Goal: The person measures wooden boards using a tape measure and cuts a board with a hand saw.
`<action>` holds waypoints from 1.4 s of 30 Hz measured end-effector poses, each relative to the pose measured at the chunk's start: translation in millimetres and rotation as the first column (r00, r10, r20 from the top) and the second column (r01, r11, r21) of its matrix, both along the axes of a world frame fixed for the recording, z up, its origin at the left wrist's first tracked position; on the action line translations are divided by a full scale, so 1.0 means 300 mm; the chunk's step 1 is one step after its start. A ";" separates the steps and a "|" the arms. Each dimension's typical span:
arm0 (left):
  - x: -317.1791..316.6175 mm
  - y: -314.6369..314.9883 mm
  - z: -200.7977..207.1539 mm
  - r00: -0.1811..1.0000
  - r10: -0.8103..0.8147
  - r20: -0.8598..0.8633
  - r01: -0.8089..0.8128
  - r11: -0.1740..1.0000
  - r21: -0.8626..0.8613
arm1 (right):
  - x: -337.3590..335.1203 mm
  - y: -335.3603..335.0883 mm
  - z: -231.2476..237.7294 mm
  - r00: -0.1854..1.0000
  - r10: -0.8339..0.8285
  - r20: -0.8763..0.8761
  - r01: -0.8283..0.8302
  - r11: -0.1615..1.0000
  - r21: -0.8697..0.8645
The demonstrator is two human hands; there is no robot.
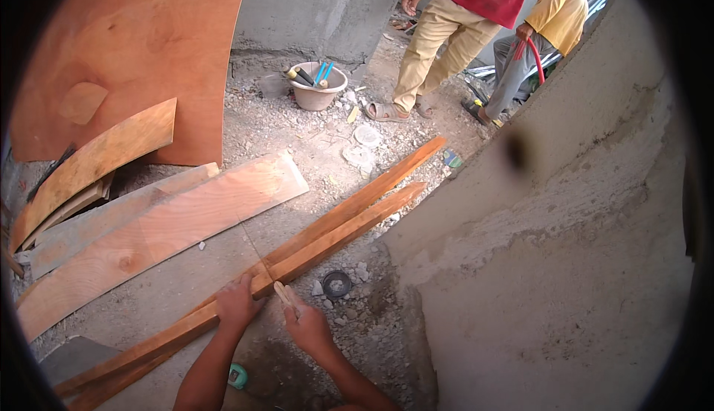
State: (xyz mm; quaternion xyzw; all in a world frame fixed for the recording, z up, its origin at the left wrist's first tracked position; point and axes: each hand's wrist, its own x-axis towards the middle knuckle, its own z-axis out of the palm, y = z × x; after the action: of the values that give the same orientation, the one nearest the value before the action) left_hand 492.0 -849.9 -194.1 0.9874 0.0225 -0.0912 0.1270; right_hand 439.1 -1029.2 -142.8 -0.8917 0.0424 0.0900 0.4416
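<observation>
Two long reddish-brown wooden beams [349, 234] lie side by side, running from the lower left to the upper right. My left hand [236, 305] grips the nearer beam from above, its fingers wrapped over the wood. Just right of it, my right hand [306, 325] is closed around the pale wooden handle of a handsaw [282, 292]. The thin blade, seen nearly edge-on, crosses the beams and points away to the upper left. How deep it sits in the wood I cannot tell.
Plywood boards [163, 232] lie to the left, below a large plywood sheet [141, 54]. A tool bucket [318, 97] stands on rubble. A concrete wall [535, 262] closes off the right. Two people stand beyond. Below my hands is a teal tape measure [237, 376]; a black ring [337, 284] lies nearby.
</observation>
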 end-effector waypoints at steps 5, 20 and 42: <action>-0.006 0.032 -0.031 0.997 -0.030 0.074 0.032 0.999 -0.019 | 0.002 0.006 0.011 0.999 0.017 -0.035 -0.017 1.000 0.010; -0.014 0.010 0.029 0.999 0.039 0.003 -0.039 0.999 -0.004 | -0.080 0.034 0.040 0.993 -0.055 0.100 0.019 0.942 0.334; -0.001 0.052 -0.064 1.000 -0.018 0.009 0.018 1.000 0.011 | -0.242 -0.075 0.010 0.998 -0.020 0.064 0.013 0.993 0.120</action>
State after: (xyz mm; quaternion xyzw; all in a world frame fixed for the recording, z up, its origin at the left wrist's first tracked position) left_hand 491.8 -834.2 -213.4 0.9887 0.0136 -0.0877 0.1211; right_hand 366.4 -1051.8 -139.9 -0.8657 0.0298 0.0595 0.4961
